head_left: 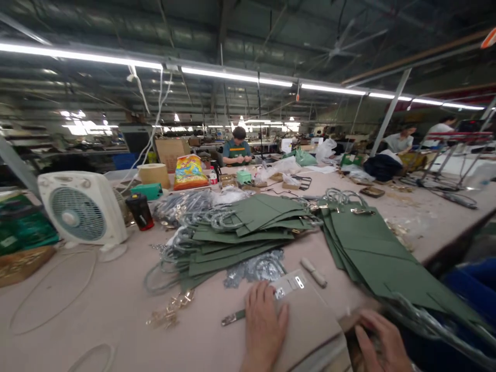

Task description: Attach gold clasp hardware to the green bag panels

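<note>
My left hand lies with its fingers flat on a beige bag piece at the front of the table. Silver metal fittings sit on that piece near my fingertips. From beside my left hand sticks out a short dark strap with a metal end. My right hand is at the right edge of the beige piece, fingers curled by a brown flap; blur and shadow hide what is between them. A small rolled beige bundle lies just beyond.
Green bag panels with grey cords are stacked ahead; more green panels hang over the right edge. Clear plastic-wrapped parts and gold fittings lie nearby. A fan and black cup stand left. A co-worker sits opposite.
</note>
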### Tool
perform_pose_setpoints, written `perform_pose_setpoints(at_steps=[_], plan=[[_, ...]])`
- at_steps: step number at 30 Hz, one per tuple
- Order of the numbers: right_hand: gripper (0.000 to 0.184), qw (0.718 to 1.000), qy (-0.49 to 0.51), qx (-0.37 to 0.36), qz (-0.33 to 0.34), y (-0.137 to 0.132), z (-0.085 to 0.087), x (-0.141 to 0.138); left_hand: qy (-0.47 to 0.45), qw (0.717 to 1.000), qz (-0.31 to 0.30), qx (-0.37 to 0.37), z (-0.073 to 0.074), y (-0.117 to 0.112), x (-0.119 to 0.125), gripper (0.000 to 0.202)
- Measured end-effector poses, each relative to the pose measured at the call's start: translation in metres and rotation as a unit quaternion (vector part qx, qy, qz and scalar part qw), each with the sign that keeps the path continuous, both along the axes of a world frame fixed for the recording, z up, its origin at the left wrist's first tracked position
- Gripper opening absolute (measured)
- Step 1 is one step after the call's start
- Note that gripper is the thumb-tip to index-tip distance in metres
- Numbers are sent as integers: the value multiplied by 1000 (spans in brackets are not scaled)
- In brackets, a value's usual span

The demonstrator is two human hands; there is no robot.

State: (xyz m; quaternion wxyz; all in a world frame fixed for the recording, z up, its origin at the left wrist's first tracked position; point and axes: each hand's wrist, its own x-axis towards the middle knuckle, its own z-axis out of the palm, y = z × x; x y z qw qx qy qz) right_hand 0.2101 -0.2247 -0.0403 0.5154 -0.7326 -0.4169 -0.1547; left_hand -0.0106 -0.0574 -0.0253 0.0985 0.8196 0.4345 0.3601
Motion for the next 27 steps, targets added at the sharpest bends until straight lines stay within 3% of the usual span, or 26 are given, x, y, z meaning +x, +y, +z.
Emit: perform_pose_setpoints(at_steps=[5, 9, 13, 16, 20, 23, 25, 27], plan=[[52, 998, 54, -27, 35, 89, 21, 37, 10, 1000, -24, -8, 8, 1, -2, 32], [64, 989, 65, -135, 21, 147, 4, 53, 10, 1000, -22, -3, 4, 2, -1, 38], [50, 971, -17, -236, 21, 166, -22, 54, 8, 1000, -18, -3, 1, 3, 0, 42], [46, 970, -18, -243, 23, 165, -27, 55, 12, 1000, -17, -14, -1, 4, 0, 46], [54, 980, 105, -168, 2, 159, -21, 61, 14, 999, -23, -18, -3, 6, -1, 48], [57, 966, 251, -59, 7, 153, -14, 63, 11, 999, -18, -26, -3, 8, -2, 41], [54, 924, 373, 56, 56, 149, -4, 60, 7, 999, -10, -37, -3, 9, -2, 39], [50, 850, 482, 170, 127, 148, 10, 52, 1, 999, -6, -44, -2, 10, -1, 37]])
